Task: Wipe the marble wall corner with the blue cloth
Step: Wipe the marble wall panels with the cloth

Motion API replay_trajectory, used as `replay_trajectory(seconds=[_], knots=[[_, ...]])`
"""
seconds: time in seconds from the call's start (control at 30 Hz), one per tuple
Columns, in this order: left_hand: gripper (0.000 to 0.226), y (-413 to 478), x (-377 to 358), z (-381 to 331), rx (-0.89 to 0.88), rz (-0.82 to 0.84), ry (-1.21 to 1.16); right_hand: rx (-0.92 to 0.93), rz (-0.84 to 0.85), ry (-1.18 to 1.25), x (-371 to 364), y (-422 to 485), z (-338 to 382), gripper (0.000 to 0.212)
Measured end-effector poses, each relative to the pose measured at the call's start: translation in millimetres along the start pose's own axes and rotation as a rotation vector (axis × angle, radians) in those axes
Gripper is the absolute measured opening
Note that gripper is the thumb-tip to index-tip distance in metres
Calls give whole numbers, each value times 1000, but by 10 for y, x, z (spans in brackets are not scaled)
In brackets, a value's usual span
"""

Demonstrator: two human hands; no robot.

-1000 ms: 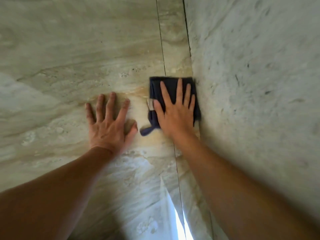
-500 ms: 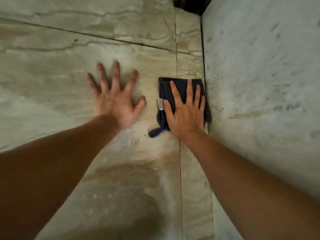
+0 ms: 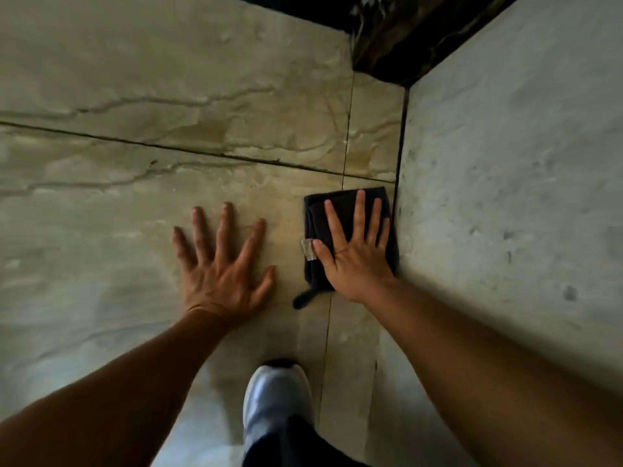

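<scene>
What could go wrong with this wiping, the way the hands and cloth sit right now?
1. The right hand only presses flat on the cloth, with no grip on it, so the cloth might slide out or bunch up.
2. A loose tail and tag stick out past the hand and may drag dirt across the marble.
3. The cloth sits beside the corner seam, so the seam itself could get missed.

One head-worn view, close, angled downward into the marble corner [image 3: 401,156] (wide-angle, edges bowed).
</scene>
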State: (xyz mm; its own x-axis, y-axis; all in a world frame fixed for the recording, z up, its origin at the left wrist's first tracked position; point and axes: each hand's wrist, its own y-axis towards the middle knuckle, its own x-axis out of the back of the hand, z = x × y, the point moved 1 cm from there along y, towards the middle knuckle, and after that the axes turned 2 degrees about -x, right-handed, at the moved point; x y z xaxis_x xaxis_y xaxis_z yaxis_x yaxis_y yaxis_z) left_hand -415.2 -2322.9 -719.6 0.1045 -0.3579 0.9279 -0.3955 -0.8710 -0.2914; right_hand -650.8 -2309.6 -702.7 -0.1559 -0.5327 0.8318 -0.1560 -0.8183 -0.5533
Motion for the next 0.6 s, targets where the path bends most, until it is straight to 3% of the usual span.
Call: replay_trajectory(seconds=[0.43,0.6], knots=[[81,98,267,-50,28,257,-44,-2,97,-18,296,258,50,70],[82,1300,647,132,184,82,-134,38,28,-35,691,970,185,67]])
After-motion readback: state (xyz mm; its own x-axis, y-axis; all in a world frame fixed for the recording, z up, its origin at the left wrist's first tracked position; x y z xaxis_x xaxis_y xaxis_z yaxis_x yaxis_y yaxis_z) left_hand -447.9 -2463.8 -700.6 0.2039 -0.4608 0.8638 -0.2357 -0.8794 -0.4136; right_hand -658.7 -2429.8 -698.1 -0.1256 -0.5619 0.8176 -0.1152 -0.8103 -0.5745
